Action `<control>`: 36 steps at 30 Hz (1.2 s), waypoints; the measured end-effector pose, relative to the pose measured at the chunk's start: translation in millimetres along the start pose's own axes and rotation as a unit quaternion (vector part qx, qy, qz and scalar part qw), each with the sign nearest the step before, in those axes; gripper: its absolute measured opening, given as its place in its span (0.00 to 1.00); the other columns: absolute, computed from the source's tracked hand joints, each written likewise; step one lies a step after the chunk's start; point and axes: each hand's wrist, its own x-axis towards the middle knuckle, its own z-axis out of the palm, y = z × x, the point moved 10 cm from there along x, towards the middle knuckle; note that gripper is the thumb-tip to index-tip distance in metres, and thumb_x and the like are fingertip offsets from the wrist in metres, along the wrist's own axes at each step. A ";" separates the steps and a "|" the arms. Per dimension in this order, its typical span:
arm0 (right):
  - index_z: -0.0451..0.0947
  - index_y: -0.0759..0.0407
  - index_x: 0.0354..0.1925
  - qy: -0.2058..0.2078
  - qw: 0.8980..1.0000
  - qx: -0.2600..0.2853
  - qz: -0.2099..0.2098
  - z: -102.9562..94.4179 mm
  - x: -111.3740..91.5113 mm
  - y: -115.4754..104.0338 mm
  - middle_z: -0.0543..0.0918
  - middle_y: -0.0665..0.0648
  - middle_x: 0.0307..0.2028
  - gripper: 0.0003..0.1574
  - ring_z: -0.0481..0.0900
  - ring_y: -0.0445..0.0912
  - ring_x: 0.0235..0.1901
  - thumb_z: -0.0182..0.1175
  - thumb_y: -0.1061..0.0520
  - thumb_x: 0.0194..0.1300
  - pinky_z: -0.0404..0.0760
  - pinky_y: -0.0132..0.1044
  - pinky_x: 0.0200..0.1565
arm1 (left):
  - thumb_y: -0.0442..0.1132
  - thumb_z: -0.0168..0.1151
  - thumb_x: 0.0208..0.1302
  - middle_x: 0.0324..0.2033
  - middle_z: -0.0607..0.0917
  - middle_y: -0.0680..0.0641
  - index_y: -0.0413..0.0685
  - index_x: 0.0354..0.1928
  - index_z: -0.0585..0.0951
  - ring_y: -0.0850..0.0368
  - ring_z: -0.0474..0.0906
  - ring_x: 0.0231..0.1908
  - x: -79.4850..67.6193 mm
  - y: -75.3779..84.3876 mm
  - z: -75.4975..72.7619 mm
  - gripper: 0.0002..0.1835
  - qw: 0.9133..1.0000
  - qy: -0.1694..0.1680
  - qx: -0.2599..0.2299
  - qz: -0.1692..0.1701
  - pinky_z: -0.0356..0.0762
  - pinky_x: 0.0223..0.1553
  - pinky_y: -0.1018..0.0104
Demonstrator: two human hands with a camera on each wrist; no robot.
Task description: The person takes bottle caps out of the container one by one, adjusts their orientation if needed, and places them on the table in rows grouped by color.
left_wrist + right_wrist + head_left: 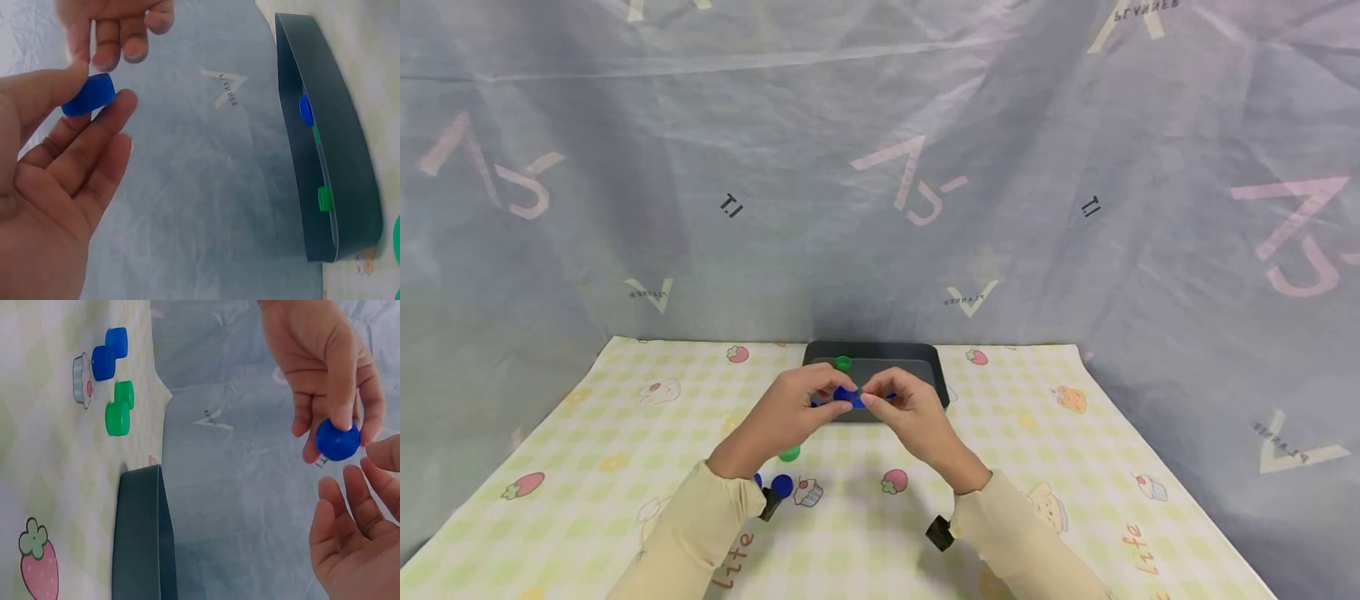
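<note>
A blue bottle cap (844,395) is pinched between the thumb and fingers of my left hand (790,408), raised near the dark tray. In the left wrist view the cap (90,97) shows its side, with the thumb pressed on one face. The right wrist view shows the round top of the cap (337,440). My right hand (917,417) faces the left one, its thumb and fingers loosely bent. Its thumb tip is right at the cap's edge, and its other fingers (362,494) are spread apart below.
The dark tray (938,375) stands at the table's back edge, with a green cap (325,199) and a blue cap (306,110) inside. On the checked cloth left of the hands lie blue caps (104,363) and green caps (117,419). A grey curtain (880,250) hangs behind.
</note>
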 end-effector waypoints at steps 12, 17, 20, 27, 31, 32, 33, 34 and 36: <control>0.78 0.56 0.46 -0.054 0.995 0.019 0.081 11.7 1.3 7.0 0.84 0.54 0.40 0.12 0.83 0.51 0.37 0.65 0.54 0.68 0.84 0.43 0.39 | 0.37 0.71 0.61 0.36 0.83 0.59 0.56 0.41 0.85 0.61 0.79 0.38 -3.3 7.3 4.9 0.08 1.000 0.008 0.007 0.010 0.80 0.40 0.64; 0.77 0.58 0.46 -0.060 0.992 0.039 0.103 15.8 -0.6 11.5 0.83 0.55 0.39 0.13 0.83 0.47 0.35 0.66 0.54 0.67 0.84 0.44 0.40 | 0.36 0.71 0.62 0.36 0.86 0.58 0.54 0.40 0.86 0.64 0.81 0.37 -2.7 7.9 7.9 0.06 1.000 0.004 -0.014 0.016 0.83 0.40 0.60; 0.78 0.59 0.45 -0.056 0.993 0.036 0.100 15.9 -0.8 10.7 0.83 0.55 0.37 0.11 0.83 0.46 0.33 0.66 0.56 0.67 0.84 0.41 0.39 | 0.34 0.70 0.62 0.36 0.86 0.57 0.52 0.40 0.86 0.65 0.82 0.37 -2.7 7.7 10.6 0.07 0.999 -0.008 -0.030 0.013 0.83 0.40 0.58; 0.79 0.56 0.44 -0.046 0.992 0.012 0.114 13.5 -2.1 10.4 0.83 0.53 0.37 0.11 0.83 0.50 0.33 0.67 0.54 0.66 0.83 0.38 0.36 | 0.34 0.69 0.63 0.35 0.86 0.55 0.53 0.39 0.86 0.65 0.82 0.36 -2.9 6.4 13.2 0.06 0.999 -0.019 -0.032 0.006 0.83 0.40 0.61; 0.77 0.57 0.47 -0.045 0.989 0.031 0.139 15.5 -3.9 12.8 0.82 0.55 0.39 0.16 0.83 0.50 0.34 0.68 0.52 0.65 0.85 0.42 0.38 | 0.37 0.69 0.64 0.34 0.87 0.56 0.55 0.39 0.86 0.66 0.82 0.36 -4.2 1.8 13.5 0.05 0.999 -0.035 -0.033 -0.016 0.82 0.39 0.64; 0.77 0.57 0.47 -0.046 0.988 0.035 0.141 16.5 -4.3 13.2 0.82 0.55 0.39 0.16 0.83 0.49 0.34 0.68 0.53 0.65 0.85 0.42 0.38 | 0.37 0.69 0.64 0.34 0.87 0.56 0.55 0.40 0.85 0.66 0.82 0.36 -4.6 0.2 14.1 0.05 0.998 -0.045 -0.037 -0.023 0.82 0.39 0.65; 0.76 0.58 0.48 -0.047 0.988 0.039 0.141 17.6 -4.7 13.3 0.82 0.56 0.39 0.17 0.83 0.49 0.34 0.68 0.54 0.65 0.85 0.42 0.39 | 0.38 0.69 0.64 0.34 0.87 0.56 0.55 0.40 0.85 0.66 0.83 0.37 -5.0 -1.5 14.9 0.05 0.997 -0.056 -0.041 -0.029 0.81 0.39 0.66; 0.75 0.58 0.48 -0.048 0.988 0.042 0.142 18.8 -5.1 14.1 0.82 0.56 0.39 0.17 0.83 0.48 0.34 0.68 0.55 0.65 0.85 0.42 0.39 | 0.38 0.69 0.64 0.34 0.87 0.56 0.55 0.41 0.85 0.66 0.83 0.37 -5.4 -2.8 15.3 0.05 0.996 -0.067 -0.046 -0.037 0.81 0.40 0.67; 0.75 0.59 0.49 -0.050 0.989 0.039 0.137 21.3 -5.8 15.2 0.82 0.57 0.39 0.17 0.82 0.47 0.34 0.68 0.56 0.65 0.85 0.39 0.39 | 0.37 0.70 0.63 0.35 0.87 0.58 0.55 0.42 0.85 0.65 0.83 0.38 -6.2 -5.2 15.2 0.07 0.994 -0.088 -0.049 -0.052 0.81 0.41 0.67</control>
